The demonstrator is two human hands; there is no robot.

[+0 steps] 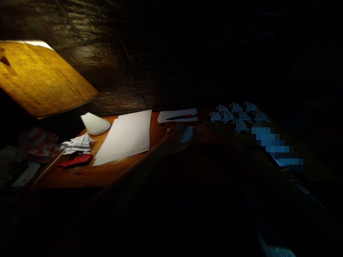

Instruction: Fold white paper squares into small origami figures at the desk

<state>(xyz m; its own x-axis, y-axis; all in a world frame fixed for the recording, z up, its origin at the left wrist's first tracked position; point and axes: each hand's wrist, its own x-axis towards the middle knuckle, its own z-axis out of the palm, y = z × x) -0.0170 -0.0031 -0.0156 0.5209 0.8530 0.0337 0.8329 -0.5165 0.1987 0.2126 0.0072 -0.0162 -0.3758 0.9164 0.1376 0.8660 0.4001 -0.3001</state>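
Note:
My left hand (pixel 173 140) lies over a small piece of white paper (pixel 187 134) at the middle of the wooden table, its fingers stretched forward and resting on it. On the paper's other side is my right hand (pixel 206 135), so deep in shadow that its fingers do not show. Just beyond the hands, a knife (pixel 175 117) with a dark blade and a red handle rests on a small stack of white sheets (pixel 164 116). Several folded paper shapes (pixel 242 115) with pointed tops stand in rows to the right, dimly lit.
Large white sheets (pixel 128 134) lie left of my hands on the table (pixel 115 175). Further left are a lamp with a yellow shade (pixel 45 78) and white base (pixel 95 124), crumpled striped paper or cloth (pixel 77 144), and a red object (pixel 76 161). A pixelated bluish patch (pixel 276 144) is at right.

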